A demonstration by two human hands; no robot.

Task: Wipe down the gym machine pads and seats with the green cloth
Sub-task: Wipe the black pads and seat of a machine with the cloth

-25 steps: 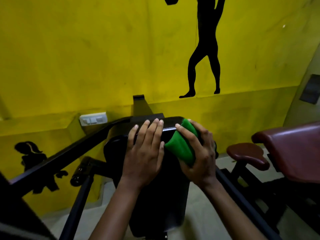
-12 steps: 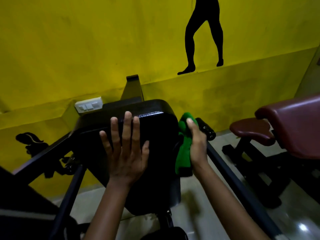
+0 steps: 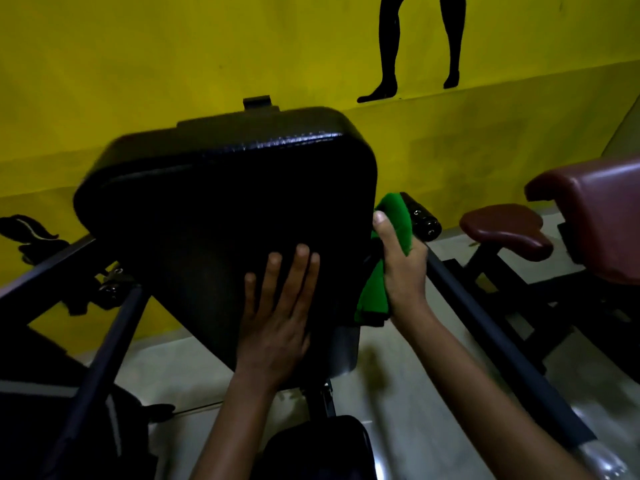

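Pressing flat on the lower part of the black pad (image 3: 221, 202), left hand (image 3: 277, 313), fingers straight and a little spread, pointing up the pad face, holding nothing. Gripping the green cloth (image 3: 374, 292) against the pad's right edge, right hand (image 3: 403, 268), fingers curled round the cloth, thumb lying up along the pad's side. Bunched in that hand, the cloth, one end poking up above the thumb, the other hanging below the palm, touching the pad's edge. Tilted toward the camera, the pad, glossy along its top rim, mounted on a dark post running down to a second black cushion (image 3: 318, 445) at the bottom of the view. Just behind the cloth, a black roller grip (image 3: 420, 220) at the end of a dark frame bar (image 3: 502, 358) slanting down to the right. Mirrored on the left, another bar (image 3: 100, 358) with a chrome-tipped fitting. Well apart to the right, a maroon seat (image 3: 505, 230) and a larger maroon pad (image 3: 602, 216) on a separate machine. Behind all, a yellow wall (image 3: 173, 57) with black silhouette legs (image 3: 388, 46) at the top and another black figure (image 3: 27, 233) at the far left. Below, a pale floor (image 3: 415, 410).
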